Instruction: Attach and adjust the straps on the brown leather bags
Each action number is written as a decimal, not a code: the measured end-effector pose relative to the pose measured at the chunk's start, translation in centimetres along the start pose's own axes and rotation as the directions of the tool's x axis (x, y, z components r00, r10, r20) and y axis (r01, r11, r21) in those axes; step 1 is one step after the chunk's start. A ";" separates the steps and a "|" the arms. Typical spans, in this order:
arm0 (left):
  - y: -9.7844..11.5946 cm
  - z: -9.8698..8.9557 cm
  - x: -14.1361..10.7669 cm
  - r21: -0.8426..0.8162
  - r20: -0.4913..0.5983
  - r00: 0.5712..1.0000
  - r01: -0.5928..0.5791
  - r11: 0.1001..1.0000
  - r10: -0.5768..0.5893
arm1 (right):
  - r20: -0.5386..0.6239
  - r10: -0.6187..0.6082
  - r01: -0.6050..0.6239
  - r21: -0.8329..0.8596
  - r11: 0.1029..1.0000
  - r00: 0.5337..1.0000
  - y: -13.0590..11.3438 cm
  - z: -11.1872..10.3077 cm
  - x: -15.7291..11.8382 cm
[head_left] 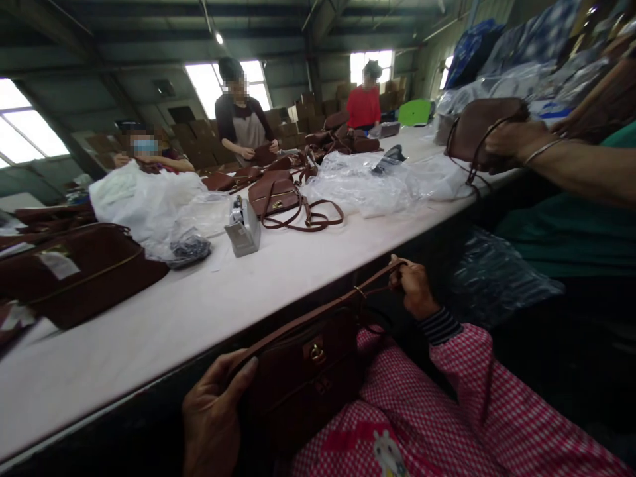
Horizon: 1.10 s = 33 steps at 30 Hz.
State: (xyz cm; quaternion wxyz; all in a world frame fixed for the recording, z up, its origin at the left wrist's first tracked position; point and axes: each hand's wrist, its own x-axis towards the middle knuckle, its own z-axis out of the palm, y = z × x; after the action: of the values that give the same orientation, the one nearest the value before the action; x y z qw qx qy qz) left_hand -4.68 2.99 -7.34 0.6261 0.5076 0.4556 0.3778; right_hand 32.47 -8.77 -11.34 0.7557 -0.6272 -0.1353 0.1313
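A dark brown handbag (pixel 298 371) with a gold clasp rests upright on my lap, below the table's front edge. My left hand (pixel 216 407) grips its left upper corner, thumb on the near side, where the strap (pixel 318 306) begins. To the right, my right hand (pixel 415 285) is closed around the strap's other end and pulls it out in a nearly straight line above the bag. A small metal ring or buckle shows on the strap near the bag's right side. The bag's lower part is in shadow.
On the long white table (pixel 298 265) stand a grey tape dispenser (pixel 242 228), a brown bag (pixel 273 192) with looped strap, a large brown bag (pixel 84 271) and plastic wrapping (pixel 358 185). At right, a co-worker's hand (pixel 517 142) holds another brown bag (pixel 484 129). Several people work around the table.
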 end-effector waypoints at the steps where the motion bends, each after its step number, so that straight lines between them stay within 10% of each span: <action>1: -0.2 -0.1 0.0 -0.018 0.009 1.000 0.004 1.000 -0.004 | 0.002 0.040 -0.040 0.018 0.999 0.999 0.4 0.0 0.0; 10: -0.1 -0.5 0.6 -0.020 0.043 0.998 -0.053 0.998 0.054 | 0.174 0.134 -0.131 -0.031 0.991 0.975 0.1 -1.3 -2.1; 16: 1.0 -0.4 -0.8 -0.002 0.179 0.984 -0.021 1.000 0.021 | 0.405 -0.080 0.262 -0.419 0.869 0.911 -1.2 -1.8 -3.6; 27: 1.5 1.1 -2.1 -0.142 0.143 0.989 0.068 0.988 -0.047 | 0.488 0.144 -0.121 -0.079 0.990 0.861 1.7 2.0 -6.3; 33: 0.1 2.4 -1.7 -0.075 0.008 0.995 -0.097 0.992 0.097 | 0.374 0.066 -0.070 -0.004 0.998 0.925 3.0 4.2 -8.7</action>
State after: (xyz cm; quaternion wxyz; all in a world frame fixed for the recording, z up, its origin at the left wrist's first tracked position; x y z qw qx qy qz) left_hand -2.87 0.67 -6.77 0.6282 0.5076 0.4122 0.4217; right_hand 22.77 -7.55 -13.86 0.7139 -0.5917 -0.2543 0.2750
